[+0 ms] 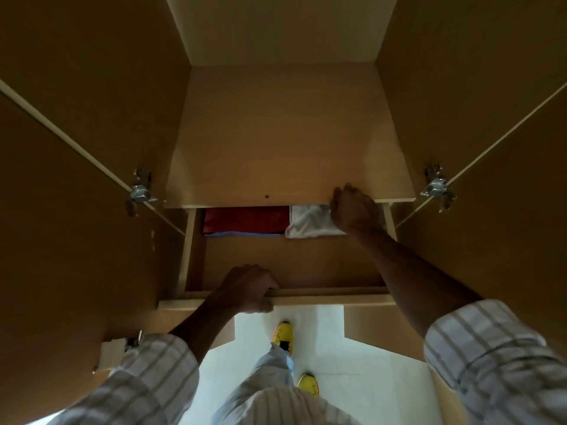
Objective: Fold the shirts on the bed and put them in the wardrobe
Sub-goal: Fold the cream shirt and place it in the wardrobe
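I look down into an open wooden wardrobe. A drawer (196,259) is pulled out under a shelf (276,142). My left hand (248,288) grips the drawer's front edge, fingers curled over it. At the back of the drawer lies a folded dark red shirt (245,219) on top of a blue one (242,234). To their right lies a folded white shirt (306,223). My right hand (352,208) rests on the white shirt's right end with fingers curled on the cloth, partly under the shelf edge.
Both wardrobe doors (76,210) (497,194) stand open to left and right, with metal hinges (141,191) (435,187). The front part of the drawer floor is bare wood. Below, my feet in yellow shoes (283,335) stand on a pale tiled floor (322,348).
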